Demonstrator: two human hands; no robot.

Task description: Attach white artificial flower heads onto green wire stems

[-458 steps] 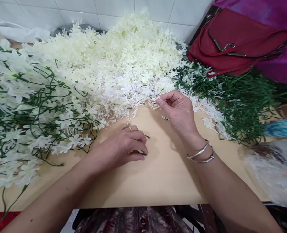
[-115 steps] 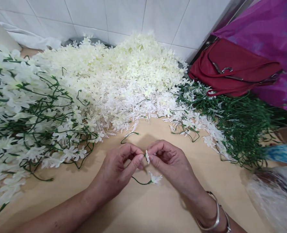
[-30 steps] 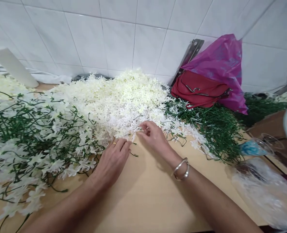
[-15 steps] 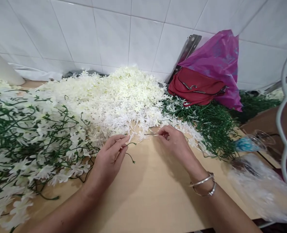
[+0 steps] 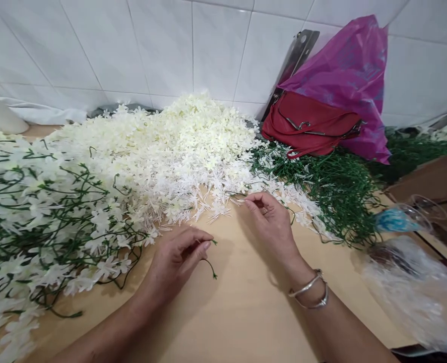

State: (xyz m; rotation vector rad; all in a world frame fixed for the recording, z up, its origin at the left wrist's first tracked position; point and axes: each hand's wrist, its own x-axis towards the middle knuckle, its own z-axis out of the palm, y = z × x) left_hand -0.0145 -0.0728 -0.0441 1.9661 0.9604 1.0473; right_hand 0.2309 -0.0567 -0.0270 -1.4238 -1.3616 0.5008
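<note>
My left hand (image 5: pixel 176 259) is closed over the bare table, thumb and fingers pinching a thin green plastic stem (image 5: pixel 212 268). Two of its tips poke out past the fingers; the rest is hidden in the hand. Farther right, my right hand (image 5: pixel 274 224) has thumb and forefinger pinched on a small white stamen piece (image 5: pixel 238 201), just above the table. Loose white stamens (image 5: pixel 218 210) lie between the hands, at the front of a big heap of cream artificial flower heads (image 5: pixel 204 126).
Flowers on green stems (image 5: pixel 60 212) pile up at the left. To the right are bare green stems (image 5: pixel 332 186), a red handbag (image 5: pixel 314 123), a purple plastic bag (image 5: pixel 354 65) and a clear plastic bag (image 5: pixel 416 287). A tiled wall (image 5: pixel 163 50) stands behind.
My left hand has come down toward me with the green stem, away from the white stamens. My right hand has stayed near the stamens and now pinches a white piece. The view has shifted slightly.
</note>
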